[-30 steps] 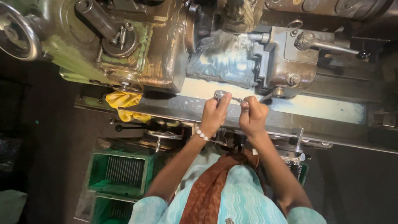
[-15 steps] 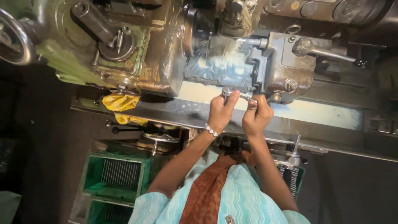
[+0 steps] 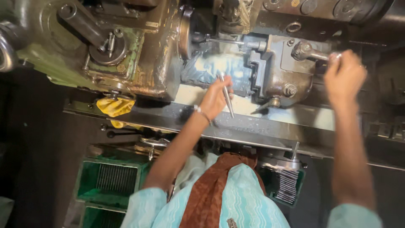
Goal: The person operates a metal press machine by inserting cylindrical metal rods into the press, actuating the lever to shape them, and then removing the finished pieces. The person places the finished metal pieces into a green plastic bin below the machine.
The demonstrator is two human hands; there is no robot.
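Observation:
I look down on an oily metal lathe [image 3: 139, 63]. My left hand [image 3: 215, 99] holds a thin shiny metal rod [image 3: 226, 96] slanted in front of the work area beside the chuck [image 3: 185, 33]. A bracelet sits on that wrist. My right hand [image 3: 344, 76] reaches far right and grips the end of a steel lever handle [image 3: 310, 52] on the grey tool carriage [image 3: 278, 67]. A slim bar [image 3: 223, 41] runs out from the chuck toward the carriage.
A yellow rag [image 3: 114, 106] hangs at the machine's front edge, left of my arms. Green trays [image 3: 110, 179] with metal parts sit low on the left, and another tray of parts [image 3: 287, 185] lies on the right. A handwheel [image 3: 6, 46] sticks out at far left.
Both hands were together on a small part at the machine's front ledge. Now they have parted: the left keeps the rod and rose toward the chuck, the right swung out to the lever.

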